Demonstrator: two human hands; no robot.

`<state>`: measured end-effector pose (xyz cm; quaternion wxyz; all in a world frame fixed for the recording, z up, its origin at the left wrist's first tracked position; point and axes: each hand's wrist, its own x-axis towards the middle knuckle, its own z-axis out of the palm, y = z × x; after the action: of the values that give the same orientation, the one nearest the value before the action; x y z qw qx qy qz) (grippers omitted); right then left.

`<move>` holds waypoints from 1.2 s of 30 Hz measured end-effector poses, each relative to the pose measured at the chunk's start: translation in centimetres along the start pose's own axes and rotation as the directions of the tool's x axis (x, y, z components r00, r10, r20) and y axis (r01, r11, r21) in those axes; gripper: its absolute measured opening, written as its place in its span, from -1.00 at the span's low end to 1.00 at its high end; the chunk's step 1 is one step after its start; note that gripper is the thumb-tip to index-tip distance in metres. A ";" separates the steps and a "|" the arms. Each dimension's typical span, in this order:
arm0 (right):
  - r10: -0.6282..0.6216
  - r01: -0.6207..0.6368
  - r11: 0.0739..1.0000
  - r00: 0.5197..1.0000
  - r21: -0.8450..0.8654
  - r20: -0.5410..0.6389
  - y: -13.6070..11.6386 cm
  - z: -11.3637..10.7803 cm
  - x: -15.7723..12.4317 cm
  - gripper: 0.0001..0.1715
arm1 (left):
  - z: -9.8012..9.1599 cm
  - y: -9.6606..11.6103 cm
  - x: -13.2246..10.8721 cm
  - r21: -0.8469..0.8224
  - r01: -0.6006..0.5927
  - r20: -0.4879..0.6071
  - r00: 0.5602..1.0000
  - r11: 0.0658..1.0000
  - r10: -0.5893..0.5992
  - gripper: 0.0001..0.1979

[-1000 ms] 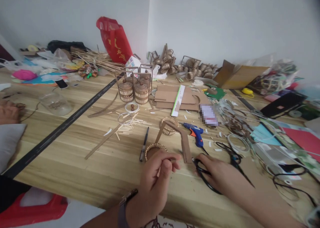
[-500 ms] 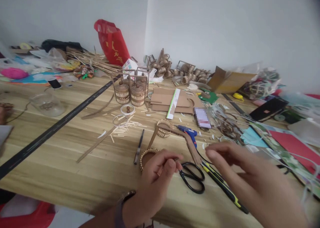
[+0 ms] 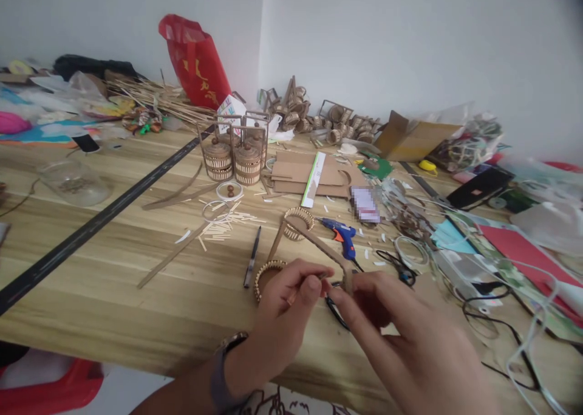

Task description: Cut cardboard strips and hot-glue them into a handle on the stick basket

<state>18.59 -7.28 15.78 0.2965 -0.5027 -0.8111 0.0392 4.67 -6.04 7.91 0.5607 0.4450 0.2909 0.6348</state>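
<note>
Near the table's front edge, my left hand [image 3: 289, 302] is closed in a pinch. A tiny dark tip shows between its fingers, too small to name. My right hand [image 3: 401, 336] has come up against it, thumb at the left fingertips and fingers curled; what it grips, if anything, is hidden. Partly behind my left hand stands a round basket [image 3: 268, 275] edged with short light sticks. A second such basket [image 3: 298, 223] sits farther back, with a brown cardboard strip [image 3: 325, 245] running from it towards my right fingers. Black-handled scissors [image 3: 336, 312] lie mostly covered under my hands.
A blue glue gun [image 3: 341, 233], a pen [image 3: 252, 257], a phone [image 3: 365, 204] and cardboard sheets [image 3: 291, 172] with a ruler [image 3: 314, 178] lie beyond my hands. Lidded baskets with frames [image 3: 248, 163] stand behind. Cables [image 3: 523, 342] run along the right.
My right hand has moved left to meet my left hand, covering the cutter and most of the scissors. My left hand keeps its pinch. The view has shifted slightly.
</note>
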 end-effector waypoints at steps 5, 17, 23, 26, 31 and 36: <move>0.026 -0.028 0.999 0.998 0.033 0.054 0.4 2.1 -1.7 -0.67 | -0.2 0.1 0.0 0.052 -0.046 0.036 0.998 0.998 0.044 -0.72; -0.214 0.218 0.954 0.976 -0.205 0.041 1.2 4.3 -1.5 -0.54 | -0.4 0.2 -0.1 -0.036 -0.046 0.157 0.986 0.998 0.051 -0.81; -0.236 0.215 0.940 0.970 -0.265 -0.050 0.6 4.4 -0.5 -0.32 | -0.5 0.3 0.0 -0.025 -0.042 0.204 0.978 0.999 0.046 -0.79; -0.220 0.206 0.948 0.975 -0.242 -0.033 0.6 4.4 -0.5 -0.32 | -0.5 0.4 0.1 0.003 -0.051 0.194 0.980 0.999 0.050 -0.77; -0.116 0.103 0.980 0.991 -0.173 -0.068 1.2 4.5 -0.8 -0.51 | 0.1 0.3 0.2 0.024 -0.042 0.122 0.992 0.999 0.039 -0.77; -0.011 0.022 0.993 0.995 0.114 -0.098 1.9 4.6 -0.8 -0.72 | 1.1 -0.3 0.4 0.022 -0.031 0.019 0.999 0.999 0.031 -0.73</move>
<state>17.95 -5.98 10.93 0.3643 -0.4793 -0.7963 0.0587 5.80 -5.75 8.18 0.5485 0.4618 0.2859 0.6358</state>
